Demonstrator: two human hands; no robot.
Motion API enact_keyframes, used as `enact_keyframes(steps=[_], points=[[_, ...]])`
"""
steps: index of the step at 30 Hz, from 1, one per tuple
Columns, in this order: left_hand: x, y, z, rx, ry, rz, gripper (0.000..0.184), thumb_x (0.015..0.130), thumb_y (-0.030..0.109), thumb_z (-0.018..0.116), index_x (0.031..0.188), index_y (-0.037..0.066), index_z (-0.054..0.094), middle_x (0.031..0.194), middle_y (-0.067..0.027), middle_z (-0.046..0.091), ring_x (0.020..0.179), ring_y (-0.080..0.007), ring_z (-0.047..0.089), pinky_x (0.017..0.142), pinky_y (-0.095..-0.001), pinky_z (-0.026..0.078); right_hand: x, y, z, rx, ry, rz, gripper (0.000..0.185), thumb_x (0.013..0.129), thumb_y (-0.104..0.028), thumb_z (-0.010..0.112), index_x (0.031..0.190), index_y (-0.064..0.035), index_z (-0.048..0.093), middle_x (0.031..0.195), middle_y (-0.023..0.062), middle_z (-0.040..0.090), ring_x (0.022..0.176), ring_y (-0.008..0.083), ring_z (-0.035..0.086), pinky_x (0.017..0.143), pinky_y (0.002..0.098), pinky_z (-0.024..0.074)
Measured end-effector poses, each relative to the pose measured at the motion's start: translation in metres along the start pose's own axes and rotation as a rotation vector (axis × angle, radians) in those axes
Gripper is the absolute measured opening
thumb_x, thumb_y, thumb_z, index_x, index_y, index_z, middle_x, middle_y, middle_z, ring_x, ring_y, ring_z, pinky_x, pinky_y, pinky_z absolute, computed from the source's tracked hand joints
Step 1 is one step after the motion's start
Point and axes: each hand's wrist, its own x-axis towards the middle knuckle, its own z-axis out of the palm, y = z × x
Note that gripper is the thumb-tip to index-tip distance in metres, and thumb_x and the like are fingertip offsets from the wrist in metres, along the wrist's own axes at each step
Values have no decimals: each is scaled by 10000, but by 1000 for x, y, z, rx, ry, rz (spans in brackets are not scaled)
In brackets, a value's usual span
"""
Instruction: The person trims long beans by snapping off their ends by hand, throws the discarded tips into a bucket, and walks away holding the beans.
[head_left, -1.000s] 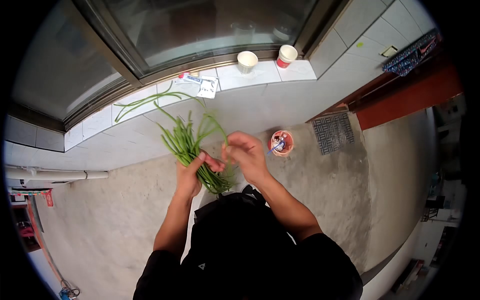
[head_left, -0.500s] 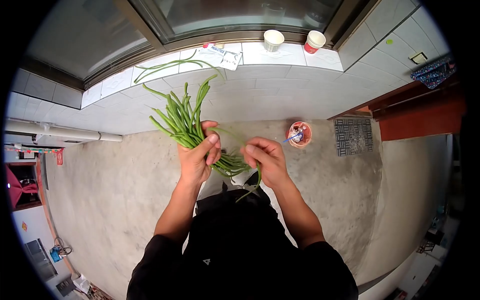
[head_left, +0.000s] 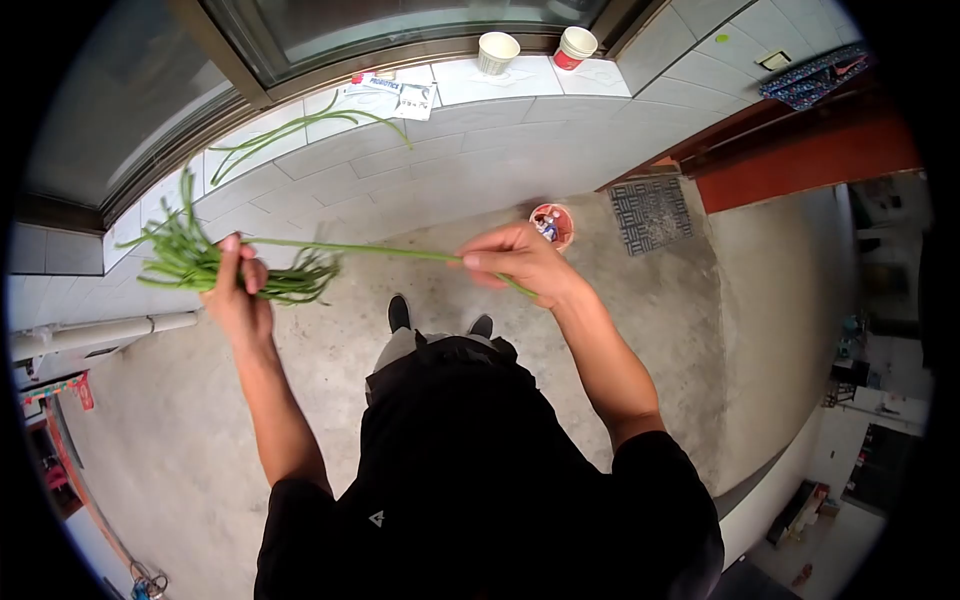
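Right fingers (head_left: 500, 240) — one stem (head_left: 370, 249); left (head_left: 229, 265) — one bunch (head_left: 184, 260)

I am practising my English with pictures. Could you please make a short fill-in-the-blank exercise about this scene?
The bunch of stalks in the left hand is coloured ____.
Between the left hand and the right hand stretches exactly ____ stalk.
In the picture, the white packet lies to the ____ of the red-and-white cup.
The person's shirt is coloured ____.

Missing words: green; one; left; black.
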Motion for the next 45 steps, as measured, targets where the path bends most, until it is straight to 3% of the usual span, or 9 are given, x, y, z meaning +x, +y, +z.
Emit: enact_keyframes(steps=[8, 16, 21, 25, 30, 33, 34, 42, 45], points=[[35, 27, -92, -82, 77, 45, 192, 964, 96, 635, 1062, -67, 602, 796, -74, 618, 480, -60, 366, 472, -220, 290, 48, 5, 44, 114, -120, 160, 184, 913, -91, 691, 1014, 62, 714, 693, 75, 633, 527, 88, 496, 482, 233, 358], [42, 28, -128, -37, 142, -73, 212, 939, 101, 652, 1078, -54, 611, 798, -104, 662, 437, -71, 381, 434, -237, 302, 123, 24, 53, -327, -198, 71, 116, 899, -33, 691, 993, 33, 709, 790, 69, 695, 642, 102, 598, 582, 247, 477], [80, 15, -122, 111, 160, -36, 111, 895, 17, 684, 986, -37, 649, 819, -131, 697, 435, -88, 441, 420, -236, 347, 190, 18, 40, -403, 138, -182, 82, 883, -23, 654, 927, 11, 714, 799, 39, 695, 674, 87, 608, 622, 244, 497], [144, -3, -99, 199, 189, 30, 78, 883, 20, 697, 935, -24, 659, 799, -121, 711, 424, -80, 451, 402, -228, 346, 260, 2, 31, -518, 298, -332, 76, 865, -17, 659, 904, 7, 720, 750, 17, 680, 640, 65, 578, 567, 232, 448], [216, -38, -83, 288, 182, 24, 41, 877, 28, 682, 868, -7, 664, 782, -99, 708, 421, -80, 443, 395, -232, 335, 328, -2, 17, -810, 560, -496, 134, 825, -133, 714, 861, -7, 738, 736, 96, 709, 664, 167, 659, 639, 311, 513], [244, -59, -84, 303, 180, 8, 40, 871, 33, 676, 854, 0, 661, 784, -107, 713, 417, -86, 443, 388, -250, 334, 347, -2, 19, -943, 600, -495, 141, 815, -155, 707, 858, -24, 740, 758, 117, 714, 681, 232, 674, 653, 339, 521], [250, -64, -84, 316, 216, -24, 41, 872, 35, 674, 854, 1, 661, 778, -109, 714, 417, -89, 443, 387, -256, 335, 351, -2, 20, -991, 612, -490, 142, 806, -169, 702, 855, -41, 743, 795, 140, 718, 723, 302, 682, 679, 378, 532], [259, -77, -90, 294, 297, -62, 58, 867, 38, 685, 856, 1, 642, 713, -92, 681, 416, -102, 453, 383, -264, 337, 367, 6, 28, -1123, 622, -439, 140, 798, -157, 710, 876, -44, 739, 887, 144, 704, 854, 339, 671, 767, 431, 525], [251, -66, -91, 352, 343, -42, 90, 875, 47, 687, 847, 13, 609, 622, -44, 585, 418, -104, 456, 382, -263, 331, 356, 4, 30, -1297, 652, -658, 156, 778, -140, 734, 892, -34, 727, 933, 146, 686, 929, 349, 640, 837, 443, 501]])
